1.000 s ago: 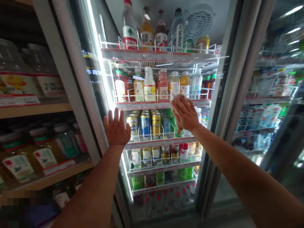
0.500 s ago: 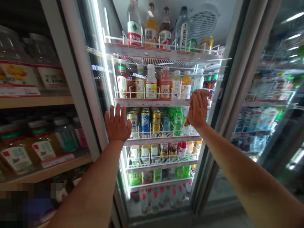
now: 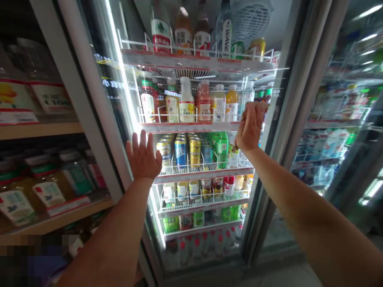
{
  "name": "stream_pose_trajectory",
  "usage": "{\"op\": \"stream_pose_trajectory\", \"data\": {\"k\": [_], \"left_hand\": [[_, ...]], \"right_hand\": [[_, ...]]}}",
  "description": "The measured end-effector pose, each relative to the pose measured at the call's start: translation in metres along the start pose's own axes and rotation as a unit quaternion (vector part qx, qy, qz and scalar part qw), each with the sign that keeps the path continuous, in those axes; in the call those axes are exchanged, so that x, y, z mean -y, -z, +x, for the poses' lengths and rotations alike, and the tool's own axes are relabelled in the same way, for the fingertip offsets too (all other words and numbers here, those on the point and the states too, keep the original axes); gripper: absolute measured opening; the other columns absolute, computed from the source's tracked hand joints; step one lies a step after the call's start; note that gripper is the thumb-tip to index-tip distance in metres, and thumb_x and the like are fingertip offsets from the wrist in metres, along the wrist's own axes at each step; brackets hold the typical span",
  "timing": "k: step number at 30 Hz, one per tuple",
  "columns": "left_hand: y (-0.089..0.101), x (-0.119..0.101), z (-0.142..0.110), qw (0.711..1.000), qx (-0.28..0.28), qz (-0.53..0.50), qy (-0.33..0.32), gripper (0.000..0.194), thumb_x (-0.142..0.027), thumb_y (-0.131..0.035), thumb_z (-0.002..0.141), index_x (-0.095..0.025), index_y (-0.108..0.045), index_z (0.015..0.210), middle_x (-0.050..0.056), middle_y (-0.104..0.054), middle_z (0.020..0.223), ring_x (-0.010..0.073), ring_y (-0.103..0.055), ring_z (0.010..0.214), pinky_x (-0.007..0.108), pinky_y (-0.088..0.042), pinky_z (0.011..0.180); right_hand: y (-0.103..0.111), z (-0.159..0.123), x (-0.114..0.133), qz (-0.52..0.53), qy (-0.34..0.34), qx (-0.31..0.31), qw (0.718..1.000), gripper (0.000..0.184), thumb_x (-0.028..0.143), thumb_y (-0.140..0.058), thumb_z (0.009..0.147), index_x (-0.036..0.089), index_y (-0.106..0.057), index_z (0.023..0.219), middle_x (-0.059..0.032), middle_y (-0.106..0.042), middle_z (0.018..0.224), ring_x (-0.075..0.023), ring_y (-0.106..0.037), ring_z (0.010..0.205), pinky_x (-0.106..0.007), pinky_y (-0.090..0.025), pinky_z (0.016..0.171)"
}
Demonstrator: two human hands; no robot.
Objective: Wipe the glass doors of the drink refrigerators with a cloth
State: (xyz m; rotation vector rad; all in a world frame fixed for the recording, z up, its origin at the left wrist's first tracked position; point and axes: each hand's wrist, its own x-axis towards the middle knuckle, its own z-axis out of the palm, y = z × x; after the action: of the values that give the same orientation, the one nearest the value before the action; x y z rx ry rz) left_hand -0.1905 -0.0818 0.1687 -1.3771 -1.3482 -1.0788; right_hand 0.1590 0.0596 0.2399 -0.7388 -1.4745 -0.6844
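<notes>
My left hand (image 3: 144,157) is raised with its fingers spread, palm toward the glass door (image 3: 191,187) of a lit drinks fridge. It holds nothing; whether it touches the glass I cannot tell. Toward the right side of the same door, my right hand (image 3: 250,129) is bent round what looks like a crumpled tan cloth (image 3: 262,107), pressed to the pane. Most of the cloth is hidden behind the fingers. Drink cans (image 3: 180,153) and bottles (image 3: 186,103) stand on the wire shelves beyond the glass.
Wooden shelves (image 3: 44,130) with large bottled drinks (image 3: 49,187) stand to the left. A thick metal door frame (image 3: 295,103) runs down the right, and another fridge (image 3: 326,139) stands beyond it. A fan grille (image 3: 253,18) sits at the fridge's upper back.
My right hand has moved slightly up on the glass with the cloth. My left hand stays spread, a little further left in view. The camera view has shifted slightly.
</notes>
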Motion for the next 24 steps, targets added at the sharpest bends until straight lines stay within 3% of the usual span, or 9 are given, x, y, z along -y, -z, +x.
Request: {"op": "stream_pose_trajectory", "data": {"k": [4,6,10,12,18,20,22,24], "left_hand": [[0.001,-0.002,0.001,1.000,0.000,0.019,-0.001,0.069,-0.035,-0.043,0.098,-0.019,-0.023,0.162,0.011,-0.024,0.167,0.0291,-0.007,0.158,0.057,-0.007,0.128],[0.002,-0.002,0.001,1.000,0.004,0.018,0.004,0.067,-0.036,-0.041,0.099,-0.018,-0.024,0.162,0.011,-0.024,0.168,0.0297,-0.008,0.158,0.057,-0.007,0.128],[0.002,-0.002,0.000,1.000,0.005,0.016,0.001,0.066,-0.038,-0.040,0.100,-0.017,-0.024,0.161,0.009,-0.021,0.169,0.0298,-0.007,0.158,0.055,-0.005,0.129],[0.002,-0.002,0.000,1.000,0.003,0.011,0.003,0.066,-0.039,-0.039,0.100,-0.018,-0.025,0.161,0.008,-0.021,0.169,0.0296,-0.007,0.158,0.054,-0.005,0.129],[0.002,-0.003,0.001,1.000,0.008,-0.007,0.013,0.066,-0.042,-0.040,0.100,-0.017,-0.028,0.160,0.009,-0.023,0.168,0.0319,-0.008,0.157,0.055,-0.003,0.129],[0.002,-0.003,0.001,1.000,0.010,-0.003,0.018,0.066,-0.043,-0.039,0.100,-0.018,-0.028,0.160,0.009,-0.024,0.168,0.0314,-0.008,0.157,0.055,-0.004,0.129],[0.002,-0.003,0.001,1.000,0.010,0.007,0.017,0.066,-0.041,-0.039,0.100,-0.019,-0.026,0.161,0.009,-0.023,0.168,0.0300,-0.008,0.158,0.056,-0.006,0.129],[0.002,-0.003,0.001,1.000,0.011,0.011,0.008,0.068,-0.039,-0.039,0.099,-0.019,-0.023,0.162,0.010,-0.023,0.168,0.0292,-0.006,0.158,0.056,-0.005,0.128]], "right_hand": [[0.003,0.003,0.008,0.019,0.138,0.119,0.983,0.061,0.025,-0.032,0.098,0.023,-0.033,0.160,-0.0027,-0.039,0.163,-0.0264,-0.019,0.157,-0.057,-0.021,0.128],[0.004,0.008,0.007,0.028,0.172,0.149,0.973,0.063,0.025,-0.033,0.098,0.024,-0.031,0.161,-0.0018,-0.041,0.161,-0.0256,-0.021,0.156,-0.056,-0.021,0.128],[-0.004,0.024,-0.010,0.014,0.040,0.030,0.999,0.065,0.026,-0.025,0.098,0.018,-0.022,0.163,-0.0076,-0.036,0.163,-0.0271,-0.020,0.156,-0.059,-0.021,0.127],[-0.006,0.027,-0.013,0.010,0.021,-0.001,1.000,0.065,0.027,-0.025,0.098,0.015,-0.025,0.162,-0.0094,-0.033,0.165,-0.0273,-0.015,0.158,-0.058,-0.019,0.128],[0.005,0.024,-0.008,0.019,0.209,0.154,0.966,0.059,0.030,-0.033,0.098,0.022,-0.043,0.155,-0.0010,-0.042,0.161,-0.0237,-0.024,0.155,-0.050,-0.021,0.129],[0.003,0.025,-0.012,0.013,0.162,0.112,0.980,0.058,0.030,-0.030,0.099,0.018,-0.044,0.154,-0.0040,-0.042,0.161,-0.0252,-0.024,0.155,-0.052,-0.021,0.128],[-0.003,0.026,-0.015,-0.007,0.032,0.010,0.999,0.059,0.029,-0.025,0.100,0.011,-0.044,0.153,-0.0105,-0.042,0.160,-0.0278,-0.024,0.155,-0.054,-0.022,0.127],[-0.008,0.024,-0.016,-0.025,-0.058,-0.058,0.996,0.061,0.030,-0.024,0.100,0.006,-0.040,0.154,-0.0153,-0.039,0.161,-0.0307,-0.023,0.155,-0.055,-0.021,0.127]]}}
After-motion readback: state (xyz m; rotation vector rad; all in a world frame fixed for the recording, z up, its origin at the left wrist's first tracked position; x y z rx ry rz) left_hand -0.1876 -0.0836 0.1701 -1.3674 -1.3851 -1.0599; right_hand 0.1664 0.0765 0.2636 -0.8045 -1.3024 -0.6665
